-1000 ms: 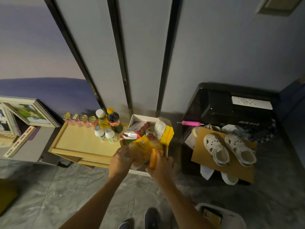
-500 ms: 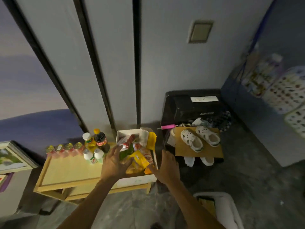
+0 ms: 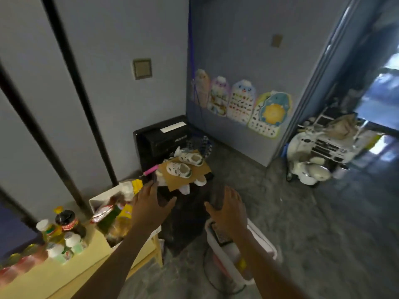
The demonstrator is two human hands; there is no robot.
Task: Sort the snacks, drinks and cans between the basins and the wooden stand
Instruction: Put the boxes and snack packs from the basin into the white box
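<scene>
While cans (image 3: 19,264) and drink bottles (image 3: 64,229) line the wooden stand (image 3: 71,272) and snack packets (image 3: 116,214) fill the white basin (image 3: 93,203) on it, a person's left hand (image 3: 149,210) and right hand (image 3: 228,210) hover empty, fingers spread, with a second basin (image 3: 267,247) on the floor (image 3: 313,223) seemingly holding items left to sort.

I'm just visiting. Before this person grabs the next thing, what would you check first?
1. Left hand free: ok, fingers spread, holding nothing.
2. Right hand free: ok, open and empty.
3. Snack packets within reach: ok, piled in the white box on the wooden stand, beside the left hand.
4. Cola bottle upright: ok.
5. Room left in the white basin: cannot tell, the right arm hides much of it.
6. Cans standing: cannot tell, too blurred.
</scene>
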